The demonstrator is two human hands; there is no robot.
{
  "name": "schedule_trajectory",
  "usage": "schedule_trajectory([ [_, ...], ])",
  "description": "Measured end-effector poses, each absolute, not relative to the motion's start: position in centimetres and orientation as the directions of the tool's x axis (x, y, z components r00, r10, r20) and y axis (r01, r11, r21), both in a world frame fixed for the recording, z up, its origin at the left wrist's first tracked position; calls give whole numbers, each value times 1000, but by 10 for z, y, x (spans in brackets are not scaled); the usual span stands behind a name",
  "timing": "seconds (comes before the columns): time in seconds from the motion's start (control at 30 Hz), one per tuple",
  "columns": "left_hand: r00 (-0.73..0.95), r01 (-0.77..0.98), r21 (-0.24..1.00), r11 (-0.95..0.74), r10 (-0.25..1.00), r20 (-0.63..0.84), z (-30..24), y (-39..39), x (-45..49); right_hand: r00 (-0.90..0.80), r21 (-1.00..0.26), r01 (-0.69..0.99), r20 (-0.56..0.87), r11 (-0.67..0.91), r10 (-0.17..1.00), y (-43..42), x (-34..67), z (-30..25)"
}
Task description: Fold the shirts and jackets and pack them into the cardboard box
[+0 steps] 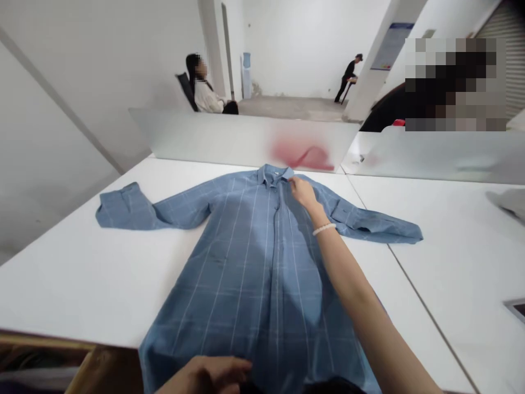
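Note:
A blue shirt with thin white check lines lies front up, its collar at the far side and its sleeves spread to both sides. My right hand, with a white beaded bracelet at the wrist, reaches to the right side of the collar and pinches the cloth there. Low in the view, my left hand hovers over or rests on the lower front of the shirt, fingers loosely stretched to the right. Its fingertips are partly hidden, and contact with the cloth is unclear.
The shirt lies on a white table with a seam on the right. A frosted partition borders the far edge. An open wooden compartment is at lower left. A dark-screened object lies at right. Several people are beyond.

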State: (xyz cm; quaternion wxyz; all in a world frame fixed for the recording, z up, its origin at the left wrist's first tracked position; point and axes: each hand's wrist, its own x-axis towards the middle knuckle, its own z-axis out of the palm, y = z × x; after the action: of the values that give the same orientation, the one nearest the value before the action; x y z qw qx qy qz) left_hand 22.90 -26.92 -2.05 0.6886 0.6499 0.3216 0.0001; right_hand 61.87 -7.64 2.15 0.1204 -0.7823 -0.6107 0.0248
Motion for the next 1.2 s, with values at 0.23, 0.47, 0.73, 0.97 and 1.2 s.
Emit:
schedule_trajectory([
  [0.23,881,420,729,-541,436,-184,35,-161,317,321,-356,897,120,-261,939,-26,606,3],
  [0.47,668,485,694,-532,737,98,-4,-41,451,338,-472,854,183,-219,923,-11,629,-19],
  [0.73,462,397,807,-437,855,236,-41,38,519,235,-556,830,305,-28,923,-17,664,8],
  [0.97,450,490,702,-517,840,304,-45,43,503,-8,-389,917,216,93,976,-22,651,24],
  [1.2,598,626,467,-625,769,228,-46,42,498,-30,-298,951,177,83,984,-26,652,31],
])
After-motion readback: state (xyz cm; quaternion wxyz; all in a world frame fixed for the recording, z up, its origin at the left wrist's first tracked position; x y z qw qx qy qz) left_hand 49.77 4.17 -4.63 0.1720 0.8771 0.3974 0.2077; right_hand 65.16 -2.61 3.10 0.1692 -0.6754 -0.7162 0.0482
